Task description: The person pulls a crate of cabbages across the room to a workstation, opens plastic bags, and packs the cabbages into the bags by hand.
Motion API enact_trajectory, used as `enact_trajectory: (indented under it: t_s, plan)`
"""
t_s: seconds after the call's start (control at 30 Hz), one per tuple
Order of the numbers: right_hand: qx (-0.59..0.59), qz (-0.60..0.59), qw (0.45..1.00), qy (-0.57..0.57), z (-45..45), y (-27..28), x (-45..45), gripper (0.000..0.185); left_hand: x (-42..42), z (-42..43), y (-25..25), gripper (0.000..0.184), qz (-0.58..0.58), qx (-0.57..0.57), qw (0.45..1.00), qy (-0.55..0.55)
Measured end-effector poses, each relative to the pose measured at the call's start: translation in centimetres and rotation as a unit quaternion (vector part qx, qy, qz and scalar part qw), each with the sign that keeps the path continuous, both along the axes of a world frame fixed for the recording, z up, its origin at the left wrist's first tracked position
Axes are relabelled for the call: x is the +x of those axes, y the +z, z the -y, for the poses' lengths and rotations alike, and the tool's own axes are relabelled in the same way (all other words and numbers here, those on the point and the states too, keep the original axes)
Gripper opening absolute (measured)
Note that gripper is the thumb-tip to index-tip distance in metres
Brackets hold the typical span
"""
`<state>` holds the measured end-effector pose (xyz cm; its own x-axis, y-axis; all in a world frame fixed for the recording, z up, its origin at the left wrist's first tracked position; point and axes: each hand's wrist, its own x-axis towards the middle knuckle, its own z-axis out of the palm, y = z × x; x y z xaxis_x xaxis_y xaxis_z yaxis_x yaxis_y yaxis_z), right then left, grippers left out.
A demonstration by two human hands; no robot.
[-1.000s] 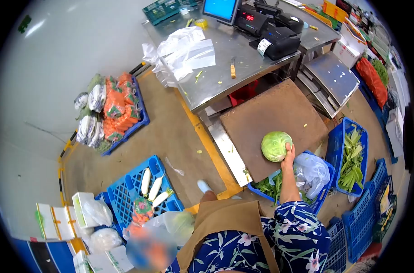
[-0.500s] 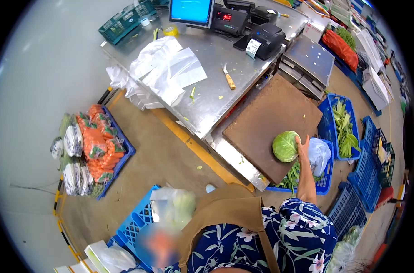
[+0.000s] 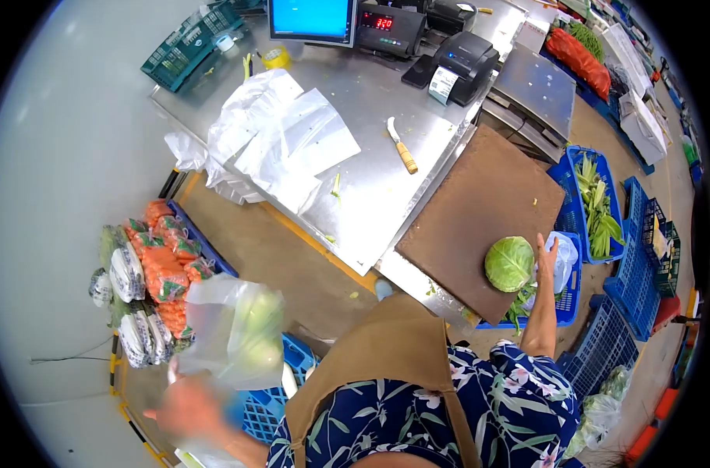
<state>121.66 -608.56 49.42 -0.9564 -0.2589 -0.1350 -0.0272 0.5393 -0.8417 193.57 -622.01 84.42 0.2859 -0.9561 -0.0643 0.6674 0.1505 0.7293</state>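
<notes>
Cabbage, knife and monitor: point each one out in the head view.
Cabbage (image 3: 509,264): head view, on the middle of its round green top.
Knife (image 3: 404,151): head view, on its wooden handle, towards the blade.
Monitor (image 3: 312,18): head view, on its lit blue screen.

At your twelve o'clock, red digits (image 3: 384,23) on the black display unit (image 3: 387,42) read 320. Lettering on the blue screen (image 3: 312,19), just before twelve, and the white label (image 3: 443,84), toward one, is too small to read.

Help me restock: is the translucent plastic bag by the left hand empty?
Not empty: pale green contents show through the translucent plastic bag; I cannot tell how full.
</notes>
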Motion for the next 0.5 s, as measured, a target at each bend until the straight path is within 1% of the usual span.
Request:
enact_trajectory:
  t_s: [0.07, 0.1, 0.2, 0.23, 0.33, 0.4, 0.43, 0.5]
  plan:
    - [0.01, -0.016, 1.0, 0.009, 0.4, 0.4, -0.4, 0.098, 0.6, 2.2, 2.2, 0.111, -0.01, -0.054, 0.994, -0.091]
    - [0.014, -0.025, 0.999, 0.014, 0.6, 0.5, -0.5, 0.097, -0.7, 3.5, 3.5, 0.113, -0.033, -0.087, 0.987, -0.128]
    - [0.022, -0.033, 0.999, 0.005, 0.7, 0.9, -0.4, 0.093, -3.5, 7.6, 6.9, 0.113, -0.067, -0.173, 0.943, -0.275]
    - [0.031, -0.038, 0.999, 0.0, 0.4, 0.9, -0.4, 0.092, -3.6, 8.9, 7.8, 0.115, -0.056, -0.164, 0.951, -0.258]
    - [0.059, -0.064, 0.996, -0.007, -0.5, 0.2, -0.2, 0.088, -5.8, 13.0, 9.8, 0.112, -0.038, -0.194, 0.941, -0.276]
    - [0.066, -0.078, 0.995, 0.0, -1.1, 0.2, 0.4, 0.088, -7.1, 16.0, 11.3, 0.114, -0.061, -0.203, 0.928, -0.308]
    - [0.092, -0.104, 0.99, 0.006, -1.0, 0.7, 1.1, 0.085, -7.8, 17.6, 11.9, 0.114, -0.073, -0.208, 0.92, -0.324]
    - [0.145, -0.159, 0.976, 0.012, -0.6, 2.1, 2.9, 0.079, -9.7, 21.1, 12.9, 0.116, -0.094, -0.224, 0.879, -0.409]
